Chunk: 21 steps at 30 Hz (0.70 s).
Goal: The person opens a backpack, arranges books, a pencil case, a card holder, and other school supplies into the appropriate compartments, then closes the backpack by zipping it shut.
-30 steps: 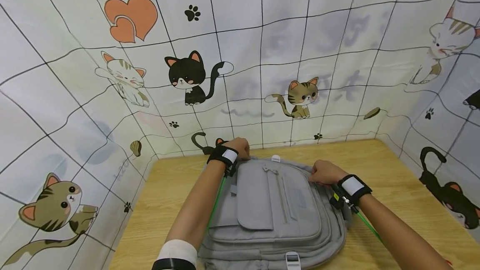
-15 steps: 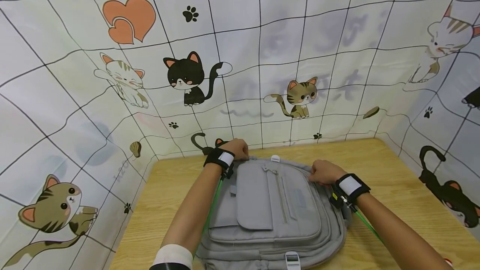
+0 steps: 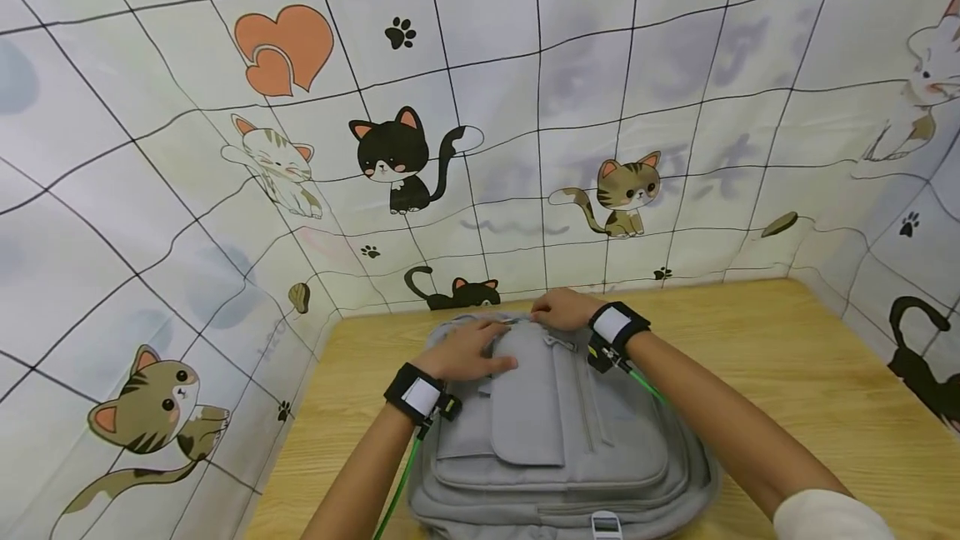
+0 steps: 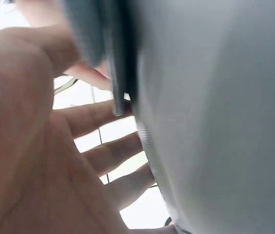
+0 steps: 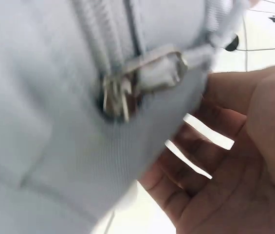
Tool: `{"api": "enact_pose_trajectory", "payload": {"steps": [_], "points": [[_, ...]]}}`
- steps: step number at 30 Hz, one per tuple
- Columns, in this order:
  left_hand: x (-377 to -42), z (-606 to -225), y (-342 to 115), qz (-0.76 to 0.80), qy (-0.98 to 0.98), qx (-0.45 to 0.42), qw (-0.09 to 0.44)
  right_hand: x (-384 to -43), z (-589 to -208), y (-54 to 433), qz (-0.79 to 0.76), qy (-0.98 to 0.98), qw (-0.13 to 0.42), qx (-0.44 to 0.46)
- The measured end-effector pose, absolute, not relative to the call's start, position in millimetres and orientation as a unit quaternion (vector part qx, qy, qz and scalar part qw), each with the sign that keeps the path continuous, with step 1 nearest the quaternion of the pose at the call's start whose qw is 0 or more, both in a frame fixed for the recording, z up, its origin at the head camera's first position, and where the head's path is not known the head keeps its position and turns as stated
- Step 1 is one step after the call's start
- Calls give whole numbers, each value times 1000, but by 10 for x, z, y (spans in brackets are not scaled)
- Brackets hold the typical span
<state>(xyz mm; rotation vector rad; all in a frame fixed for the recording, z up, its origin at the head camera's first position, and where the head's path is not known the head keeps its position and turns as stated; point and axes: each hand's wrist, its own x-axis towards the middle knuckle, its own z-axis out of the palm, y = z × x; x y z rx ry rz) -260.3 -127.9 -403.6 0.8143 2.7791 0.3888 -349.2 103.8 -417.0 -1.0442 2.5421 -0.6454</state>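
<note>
A grey backpack [image 3: 525, 407] lies on the wooden table, front pocket up. My left hand [image 3: 472, 350] rests on its upper left part, fingers stretched toward the top edge. Seen from the left wrist, those fingers [image 4: 113, 156] are spread and nearly straight along the fabric edge, beside a zipper seam. My right hand [image 3: 566, 309] holds the top edge, fingers curled; its fingertips are hidden in the head view. The right wrist view shows a metal zipper slider [image 5: 120, 97] close by, blurred, with the right fingers [image 5: 195, 141] bent behind the fabric.
The wooden table [image 3: 780, 357] extends on both sides of the backpack. Behind it hangs a white cloth [image 3: 517, 107] printed with cats and grid lines. A white buckle [image 3: 606, 525] is at the backpack's near edge. Each wrist wears a black strap with a camera and green cable.
The right hand has moved from the backpack's right side to its top edge. My left hand has come off the top edge, nearer to me, its fingers now extended. The head view has shifted slightly.
</note>
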Motion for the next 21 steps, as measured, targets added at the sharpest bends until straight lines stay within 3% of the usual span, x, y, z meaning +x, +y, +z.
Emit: {"api": "enact_pose_trajectory", "payload": {"steps": [8,14,21], "points": [[-2626,-4048,-1292,139,944,270,126,-3620,-4236,985,-274,861,143,-405],[-2669,-4006,-1302,137,946,265,125,-3638,-4116,913,-230,872,154,-404],[-2656,-4057,-1295,134,944,274,126,-3581,-4042,770,-174,850,170,-467]]}}
